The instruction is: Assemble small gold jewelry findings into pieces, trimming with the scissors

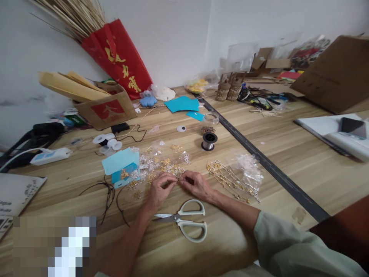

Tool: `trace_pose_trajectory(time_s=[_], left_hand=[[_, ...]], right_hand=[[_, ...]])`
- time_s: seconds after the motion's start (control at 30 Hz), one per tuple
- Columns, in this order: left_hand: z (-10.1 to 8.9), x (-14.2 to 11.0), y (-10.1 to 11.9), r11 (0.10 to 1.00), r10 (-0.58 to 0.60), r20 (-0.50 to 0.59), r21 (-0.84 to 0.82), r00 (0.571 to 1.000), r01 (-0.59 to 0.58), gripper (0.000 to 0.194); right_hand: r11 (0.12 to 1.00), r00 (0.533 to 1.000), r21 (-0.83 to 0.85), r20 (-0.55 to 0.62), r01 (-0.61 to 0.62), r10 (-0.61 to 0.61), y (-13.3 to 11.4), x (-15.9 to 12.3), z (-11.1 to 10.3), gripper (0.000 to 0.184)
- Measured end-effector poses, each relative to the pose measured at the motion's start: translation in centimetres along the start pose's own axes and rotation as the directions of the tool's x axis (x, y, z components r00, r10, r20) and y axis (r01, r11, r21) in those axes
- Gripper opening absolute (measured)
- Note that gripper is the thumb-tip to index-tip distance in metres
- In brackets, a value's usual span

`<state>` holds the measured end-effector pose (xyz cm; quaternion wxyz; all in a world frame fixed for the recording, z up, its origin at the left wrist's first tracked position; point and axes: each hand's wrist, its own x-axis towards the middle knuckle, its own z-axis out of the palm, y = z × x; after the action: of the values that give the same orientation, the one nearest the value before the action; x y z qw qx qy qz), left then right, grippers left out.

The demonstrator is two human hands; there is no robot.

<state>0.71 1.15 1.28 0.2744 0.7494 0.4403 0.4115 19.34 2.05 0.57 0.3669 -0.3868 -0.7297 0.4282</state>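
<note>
Close fingertip work on something tiny; that's the step in hand, as far as I can judge. Left hand [161, 187] and right hand [196, 184] are both closed in a thumb-and-finger pinch, tips nearly meeting, at the near edge of the loose gold and silver jewelry findings [173, 168]. Can't tell what's between the tips: too small from here, partly hidden by the fingers.

The findings lie spread on the wood-grain table [230, 238], just beyond the hands, some by small clear bags. White-handled scissors [175, 218] lie flat on the near side of the hands, blades slightly parted and pointing left, nobody touching them. Gold and silver chains [221, 177] lie to the right of the right hand, next to crumpled clear plastic bags [250, 169]. Black spool [208, 143] of thin wire or line stands upright beyond the hands. Light-blue card [120, 161] and dark cords [108, 198] off to the left.

My read: the next move calls for a steady light pinch on both sides, one hand bracing while the other makes small adjustments, forearms kept low. Slip risk looks high, since a dropped bit could get lost among the findings.
</note>
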Motion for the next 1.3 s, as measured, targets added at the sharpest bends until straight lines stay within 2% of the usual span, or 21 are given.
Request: trace_pose_trajectory(time_s=[0.53,1.3], left_hand=[[0.05,0.08,0.09,1.000,0.028,0.042,-0.009,0.999,-0.028,0.011],[-0.05,0.08,-0.12,0.978,-0.127,0.066,-0.158,0.990,0.136,0.008]], right_hand=[[0.999,1.000,-0.024,0.007,0.023,-0.023,-0.06,0.06,0.03,0.010],[0.998,0.997,-0.023,0.039,0.064,-0.063,0.01,0.06,-0.18,0.012]])
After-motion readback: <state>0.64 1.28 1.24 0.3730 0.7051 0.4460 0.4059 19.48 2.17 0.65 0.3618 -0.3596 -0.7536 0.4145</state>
